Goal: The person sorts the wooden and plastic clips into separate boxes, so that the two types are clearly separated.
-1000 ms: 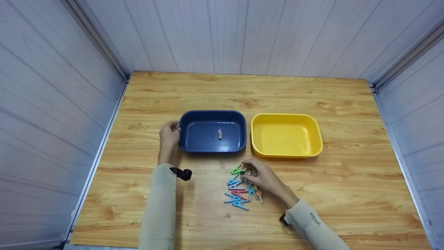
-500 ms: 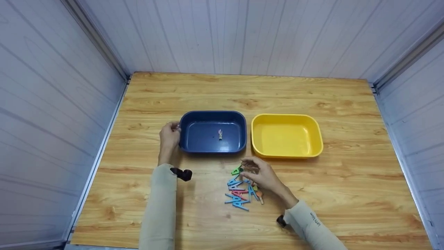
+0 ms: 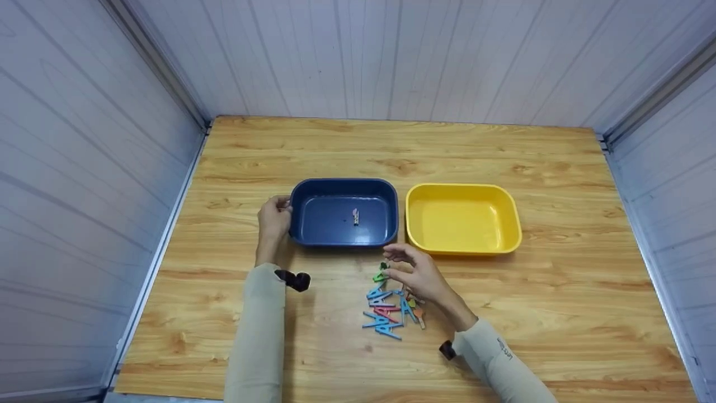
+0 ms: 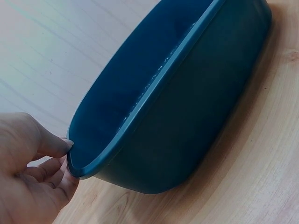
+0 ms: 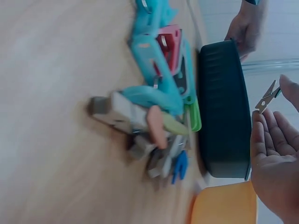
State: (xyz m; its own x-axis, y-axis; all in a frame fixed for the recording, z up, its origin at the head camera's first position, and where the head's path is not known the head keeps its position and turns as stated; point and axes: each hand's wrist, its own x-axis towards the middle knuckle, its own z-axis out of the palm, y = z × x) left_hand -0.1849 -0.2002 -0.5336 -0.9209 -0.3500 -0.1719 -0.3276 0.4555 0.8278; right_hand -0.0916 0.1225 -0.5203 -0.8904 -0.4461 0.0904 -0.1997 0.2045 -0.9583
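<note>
My left hand (image 3: 274, 219) pinches the left end of the blue bin (image 4: 187, 107) at its rim, thumb on top and fingers below. A small wooden clothespin (image 3: 356, 217) lies on the bin's floor. In the right wrist view, my right hand (image 5: 278, 154) holds another small wooden clothespin (image 5: 267, 99) between thumb and fingertips. That hand is in front of the blue bin, above the far end of a loose pile of clothespins. The pile has light blue clothespins (image 3: 382, 321), a red clothespin (image 3: 385, 309), a green clothespin (image 3: 378, 277) and several small wooden ones.
A yellow bin (image 3: 462, 251) stands just right of the blue one, with a narrow gap between them. Both rest on a wood-patterned table (image 3: 582, 291). Pale panels (image 3: 358, 61) wall in the back and both sides.
My right hand has drawn away from the pile toward the blue bin, up and slightly left, carrying the small clothespin. My left hand keeps its place on the rim.
</note>
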